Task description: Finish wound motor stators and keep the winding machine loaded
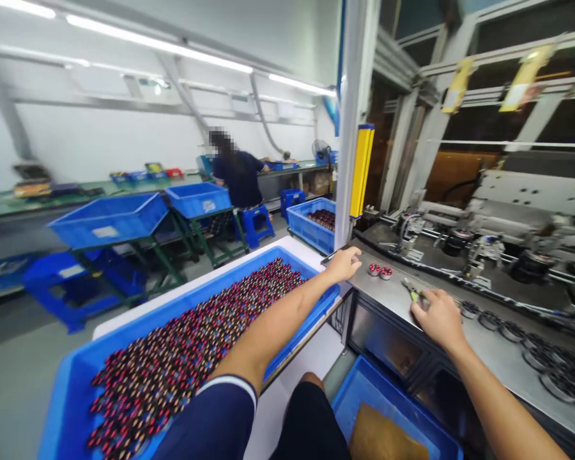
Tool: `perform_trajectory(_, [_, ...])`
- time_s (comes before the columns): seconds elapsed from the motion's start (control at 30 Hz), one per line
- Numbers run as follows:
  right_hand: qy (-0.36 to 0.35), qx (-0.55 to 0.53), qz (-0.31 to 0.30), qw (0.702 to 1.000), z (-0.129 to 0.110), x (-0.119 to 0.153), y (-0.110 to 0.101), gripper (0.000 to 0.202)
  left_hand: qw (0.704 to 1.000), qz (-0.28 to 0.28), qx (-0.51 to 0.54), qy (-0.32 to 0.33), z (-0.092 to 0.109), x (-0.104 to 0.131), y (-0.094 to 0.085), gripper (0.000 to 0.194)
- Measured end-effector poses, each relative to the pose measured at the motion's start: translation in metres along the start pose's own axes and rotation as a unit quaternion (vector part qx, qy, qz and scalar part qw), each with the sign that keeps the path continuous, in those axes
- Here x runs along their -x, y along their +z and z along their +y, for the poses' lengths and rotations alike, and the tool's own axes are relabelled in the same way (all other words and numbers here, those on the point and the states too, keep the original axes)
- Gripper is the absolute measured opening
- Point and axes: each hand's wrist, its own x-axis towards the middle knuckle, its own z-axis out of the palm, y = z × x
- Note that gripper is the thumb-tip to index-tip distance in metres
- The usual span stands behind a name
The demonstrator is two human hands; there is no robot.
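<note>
My left hand [345,264] is over the near left corner of the metal worktop [388,295], fingers loosely bent and apart, with nothing visible in them. Two small round parts with red coil windings [380,271] stand side by side on the worktop, just right of that hand. My right hand [438,314] is closed around the green handles of a pair of cutting pliers [413,291]. The jaws point away from me, towards the red parts. Past my right hand, several black ring-shaped parts [512,331] lie in a line along the worktop.
A long blue tray [182,300] full of red-and-copper wound parts is at my left. A machine [489,236] with fixtures stands behind the worktop, beside a yellow-edged post [361,169]. Below is a blue bin [359,383] holding cardboard. A person [239,176] sits at the back bench.
</note>
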Motion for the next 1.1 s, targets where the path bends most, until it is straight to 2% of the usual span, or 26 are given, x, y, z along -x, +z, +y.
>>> perform_trajectory(0.13, [0.016, -0.036, 0.008, 0.999, -0.004, 0.005, -0.005, 0.032, 0.992, -0.111, 0.048, 0.020, 0.010, -0.016, 0.024, 0.038])
perform_trajectory(0.23, [0.025, -0.049, 0.011, 0.998, -0.006, 0.007, -0.007, 0.031, 0.983, -0.152, 0.100, 0.025, 0.013, -0.023, 0.031, 0.038])
perform_trajectory(0.33, [0.026, -0.047, 0.013, 0.998, -0.005, 0.009, -0.007, 0.031, 0.977, -0.128, 0.171, 0.010, 0.014, -0.024, 0.035, 0.038])
perform_trajectory(0.47, [0.019, -0.061, 0.018, 0.998, -0.003, 0.009, -0.006, 0.031, 0.962, -0.042, 0.270, -0.016, 0.016, -0.008, 0.026, 0.037])
perform_trajectory(0.57, [0.012, -0.111, 0.036, 0.993, -0.005, 0.004, -0.011, 0.030, 0.944, 0.020, 0.329, -0.007, 0.030, 0.028, 0.011, 0.044])
perform_trajectory(0.63, [-0.002, -0.165, 0.061, 0.984, -0.010, 0.005, -0.020, 0.031, 0.931, 0.045, 0.362, 0.013, 0.047, 0.067, 0.004, 0.061])
perform_trajectory(0.7, [-0.026, -0.235, 0.087, 0.968, -0.019, 0.018, -0.035, 0.035, 0.919, 0.055, 0.388, 0.038, 0.068, 0.112, 0.004, 0.070])
perform_trajectory(0.8, [-0.072, -0.356, 0.079, 0.929, -0.035, 0.066, -0.063, 0.037, 0.908, 0.069, 0.407, 0.073, 0.098, 0.179, 0.011, 0.068])
perform_trajectory(0.9, [-0.108, -0.449, -0.001, 0.887, -0.049, 0.132, -0.092, 0.039, 0.895, 0.089, 0.396, 0.185, 0.120, 0.224, 0.025, 0.068])
perform_trajectory(0.97, [-0.112, -0.486, -0.046, 0.866, -0.054, 0.170, -0.107, 0.042, 0.885, 0.091, 0.382, 0.251, 0.130, 0.241, 0.034, 0.070])
perform_trajectory(1.0, [-0.098, -0.509, -0.063, 0.853, -0.056, 0.184, -0.113, 0.042, 0.882, 0.084, 0.381, 0.265, 0.135, 0.246, 0.039, 0.071])
perform_trajectory(1.1, [-0.029, -0.605, -0.103, 0.789, -0.050, 0.208, -0.123, 0.036, 0.871, 0.035, 0.417, 0.259, 0.147, 0.253, 0.050, 0.069])
